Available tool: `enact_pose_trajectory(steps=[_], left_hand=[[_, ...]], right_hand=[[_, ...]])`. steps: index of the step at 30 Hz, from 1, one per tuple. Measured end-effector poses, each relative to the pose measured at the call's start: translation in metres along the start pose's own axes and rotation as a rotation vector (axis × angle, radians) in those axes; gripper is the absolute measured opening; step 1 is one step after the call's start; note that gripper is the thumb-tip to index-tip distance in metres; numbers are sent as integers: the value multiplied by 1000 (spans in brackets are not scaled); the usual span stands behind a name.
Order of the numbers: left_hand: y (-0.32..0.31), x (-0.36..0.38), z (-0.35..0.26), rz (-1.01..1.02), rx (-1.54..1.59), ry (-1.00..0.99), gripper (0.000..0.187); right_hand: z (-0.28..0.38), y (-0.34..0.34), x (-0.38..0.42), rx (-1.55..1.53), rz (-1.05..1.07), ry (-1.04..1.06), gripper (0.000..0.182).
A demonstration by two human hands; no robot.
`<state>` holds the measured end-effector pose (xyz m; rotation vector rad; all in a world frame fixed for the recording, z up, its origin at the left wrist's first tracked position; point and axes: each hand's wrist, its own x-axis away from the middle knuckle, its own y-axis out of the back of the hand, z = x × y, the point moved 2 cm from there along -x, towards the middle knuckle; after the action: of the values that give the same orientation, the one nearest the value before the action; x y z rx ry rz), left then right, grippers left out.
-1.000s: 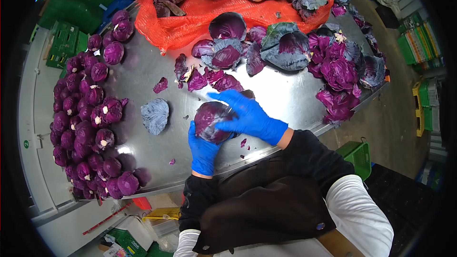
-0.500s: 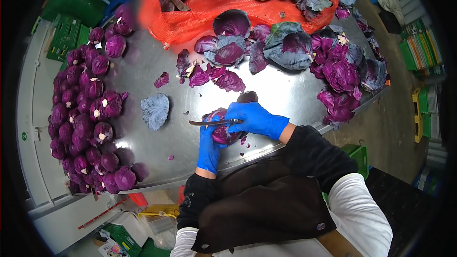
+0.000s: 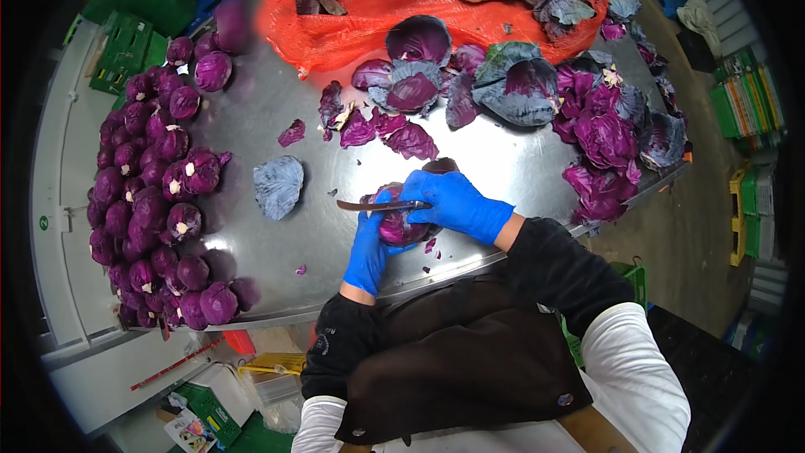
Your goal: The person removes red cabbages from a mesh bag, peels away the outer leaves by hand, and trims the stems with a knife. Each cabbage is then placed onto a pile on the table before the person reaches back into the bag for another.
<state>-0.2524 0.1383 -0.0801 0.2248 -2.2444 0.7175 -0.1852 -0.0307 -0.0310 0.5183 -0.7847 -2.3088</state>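
A red cabbage head [image 3: 397, 229] sits low over the metal table near its front edge. From its left side my left hand [image 3: 369, 245], in a blue glove, grips it with the thumb near the top and the fingers underneath. My right hand [image 3: 459, 206], gloved too, is closed round the handle of a knife [image 3: 373, 205]. Its blade points left across the top of the cabbage, over my left fingertips. Behind my right knuckles a dark cabbage leaf [image 3: 440, 166] sticks up, partly hidden. Small purple scraps [image 3: 430, 245] lie beside the cabbage.
Many trimmed cabbages [image 3: 151, 210] are piled along the table's left side. A single grey-blue leaf [image 3: 278, 188] lies left of my hands. Loose leaves [image 3: 411, 92] cover the far side, more heap up at right [image 3: 599, 134], and a red mesh bag [image 3: 360, 29] holds cabbages.
The cabbage has turned slightly between my hands, and my left fingers now spread further beneath it. The knife stays in my right hand above it. The whole view has shifted a little.
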Motion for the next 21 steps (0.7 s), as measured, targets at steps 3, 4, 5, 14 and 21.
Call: enact_pose_trajectory(steps=[3, 4, 5, 14, 21], left_hand=[[2, 3, 2, -37, -165, -38, 57], [4, 1, 4, -31, -213, -59, 59], [10, -7, 4, -32, -212, -63, 59], [28, 17, -13, 276, 547, 73, 82], [21, 2, -15, 245, 248, -136, 67]], right_hand=[[1, 2, 4, -24, -10, 30, 31], [-1, 1, 5, -22, -9, 32, 31], [-2, -1, 6, -72, -34, 72, 30], [-43, 40, 37, -416, -21, -446, 27], [43, 38, -3, -221, 45, -42, 59]])
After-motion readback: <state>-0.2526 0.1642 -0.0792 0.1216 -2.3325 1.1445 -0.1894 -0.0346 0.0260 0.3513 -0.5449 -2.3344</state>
